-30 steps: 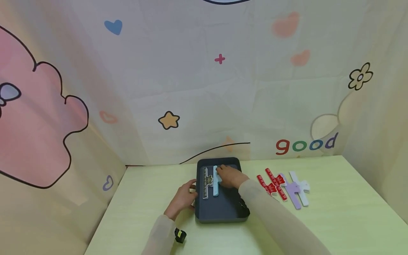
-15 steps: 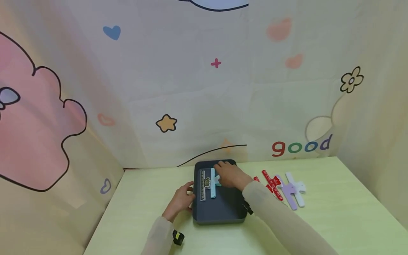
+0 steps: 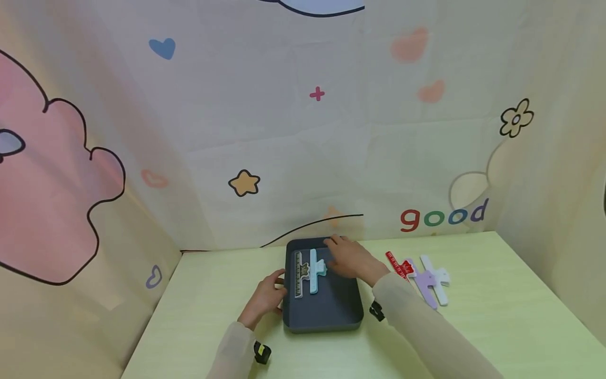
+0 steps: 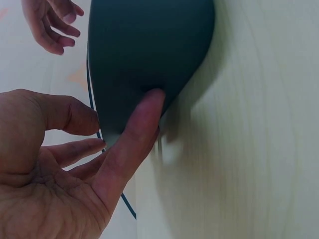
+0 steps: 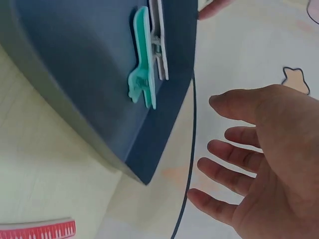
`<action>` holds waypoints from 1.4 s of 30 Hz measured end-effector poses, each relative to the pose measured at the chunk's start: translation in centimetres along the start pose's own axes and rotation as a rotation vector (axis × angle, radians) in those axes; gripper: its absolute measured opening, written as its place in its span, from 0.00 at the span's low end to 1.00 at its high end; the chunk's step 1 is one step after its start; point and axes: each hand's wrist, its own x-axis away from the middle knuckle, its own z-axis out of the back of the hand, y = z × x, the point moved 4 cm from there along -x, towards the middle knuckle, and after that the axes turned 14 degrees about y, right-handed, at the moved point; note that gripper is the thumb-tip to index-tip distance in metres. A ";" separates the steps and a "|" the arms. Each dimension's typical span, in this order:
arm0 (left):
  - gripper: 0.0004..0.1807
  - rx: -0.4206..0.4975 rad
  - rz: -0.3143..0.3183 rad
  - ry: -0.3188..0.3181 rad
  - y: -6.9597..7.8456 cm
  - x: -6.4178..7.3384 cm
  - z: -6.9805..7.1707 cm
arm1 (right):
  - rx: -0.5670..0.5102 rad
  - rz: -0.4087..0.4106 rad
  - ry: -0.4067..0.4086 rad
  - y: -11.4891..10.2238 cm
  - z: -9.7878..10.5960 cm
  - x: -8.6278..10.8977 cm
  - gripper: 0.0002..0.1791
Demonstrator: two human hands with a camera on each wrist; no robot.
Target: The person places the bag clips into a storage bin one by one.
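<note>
A dark grey tray (image 3: 326, 313) lies on the table. At its left side are a black-and-silver clip with a piano-key pattern (image 3: 298, 276) and, to its right and apart from it, a light blue clip (image 3: 313, 271). My left hand (image 3: 263, 297) touches the tray's outer left wall with its fingertips; in the left wrist view one finger (image 4: 144, 117) presses that wall. My right hand (image 3: 351, 258) is over the tray's far right part, right of the light blue clip. Its fingers are spread and hold nothing, as the right wrist view shows.
Right of the tray lie a red piano-key clip (image 3: 401, 267), a purple clip (image 3: 424, 281) and a white clip (image 3: 434, 279), close together. My right sleeve (image 3: 426, 326) partly covers that group. A printed curtain (image 3: 303, 131) hangs behind the table.
My right hand has come off the light blue clip and moved right, leaving the clip in the tray. The right forearm now hides more of the red clips. My left hand stays at the tray.
</note>
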 end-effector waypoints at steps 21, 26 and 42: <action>0.33 -0.003 0.010 0.004 0.1 0.0 -0.1 | -0.014 0.003 0.158 4.1 3.5 2.9 0.32; 0.33 -0.005 -0.013 0.002 0.3 0.0 0.0 | -0.012 0.001 0.177 5.5 3.8 3.9 0.32; 0.33 0.000 -0.006 -0.005 0.0 0.0 -0.1 | 0.062 -0.008 0.122 9.7 3.1 6.9 0.32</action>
